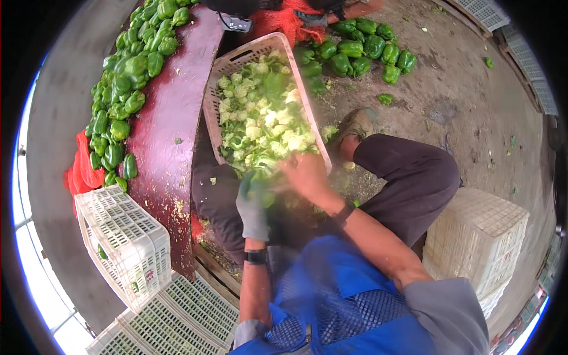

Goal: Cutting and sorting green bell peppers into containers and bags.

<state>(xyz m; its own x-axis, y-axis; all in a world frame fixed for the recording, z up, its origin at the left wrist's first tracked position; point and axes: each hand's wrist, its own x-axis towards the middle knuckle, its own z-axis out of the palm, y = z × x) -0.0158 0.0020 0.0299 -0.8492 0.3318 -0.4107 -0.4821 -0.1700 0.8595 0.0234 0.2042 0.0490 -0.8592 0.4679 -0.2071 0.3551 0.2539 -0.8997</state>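
A white plastic crate [248,56] full of pale green pepper pieces [260,118] leans against a dark red ledge, between my knees. My left hand [253,207], in a grey glove, is at the crate's near edge and is closed around a blurred green pepper [258,180]. My bare right hand [305,173] is blurred, just right of it, touching the pieces at the crate's near rim. A black band sits on each wrist. A blue mesh bag [337,290] lies in my lap.
Whole green peppers [121,89] lie heaped along the red ledge [171,118], with another pile [361,50] on the concrete floor beyond. Another person's hand holds a red net sack [284,21] at the top. White crates stand at the lower left [118,242] and right [479,231].
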